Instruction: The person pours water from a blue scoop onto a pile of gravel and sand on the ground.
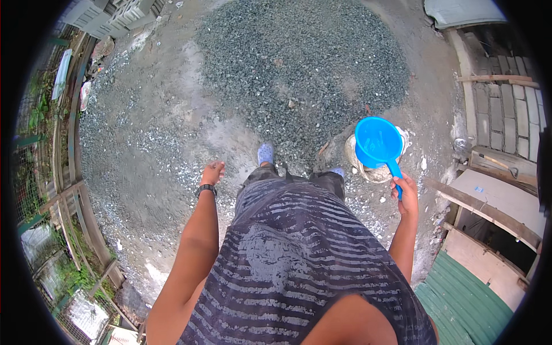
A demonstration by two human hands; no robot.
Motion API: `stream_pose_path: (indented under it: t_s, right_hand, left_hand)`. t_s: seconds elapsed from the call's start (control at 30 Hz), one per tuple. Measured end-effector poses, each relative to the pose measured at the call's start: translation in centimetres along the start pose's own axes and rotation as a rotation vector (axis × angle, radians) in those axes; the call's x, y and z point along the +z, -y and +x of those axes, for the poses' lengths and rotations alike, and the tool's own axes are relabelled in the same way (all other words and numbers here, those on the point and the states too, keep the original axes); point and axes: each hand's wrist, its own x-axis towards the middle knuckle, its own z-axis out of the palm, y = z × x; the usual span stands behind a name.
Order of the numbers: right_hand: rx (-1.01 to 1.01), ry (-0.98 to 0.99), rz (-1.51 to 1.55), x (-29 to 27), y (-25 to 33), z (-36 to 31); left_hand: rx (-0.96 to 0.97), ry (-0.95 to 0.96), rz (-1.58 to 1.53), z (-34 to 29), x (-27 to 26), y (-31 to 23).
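My right hand (406, 192) is wrapped round the handle of a blue plastic dipper (379, 141), out to the right of my body. The dipper's round bowl faces up and looks to have nothing in it but a few light specks. Below it, partly hidden, a whitish, dirt-crusted round tub (352, 150) sits on the ground; I cannot tell whether the two touch. On the other side my left hand (213, 171) hangs over the grey ground with its fingers curled in, and nothing shows in it. A dark watch circles that wrist.
A wide heap of grey gravel (305, 57) spreads ahead of my feet. Hollow blocks (123, 17) are stacked at the far left, above a wooden and wire fence (72, 195). To the right stand a block wall (503, 109), boards (489, 210) and green corrugated sheeting (463, 296).
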Motion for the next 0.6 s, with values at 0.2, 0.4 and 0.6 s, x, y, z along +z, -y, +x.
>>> stream_pose_path:
  t_s: [0.2,0.4,0.6]
  right_hand:
    - [0.104,0.045,-0.383,3.3,-2.8,3.3]
    - [0.101,0.050,-0.383,8.6,1.0,7.7]
    - [-0.087,0.058,0.130,9.0,6.4,4.9]
  left_hand:
    - [0.023,0.010,0.013,0.4,1.0,-0.2]
    - [0.076,-0.007,-0.035,0.3,1.2,-1.7]
    - [0.044,0.001,0.010,-0.3,0.5,1.0]
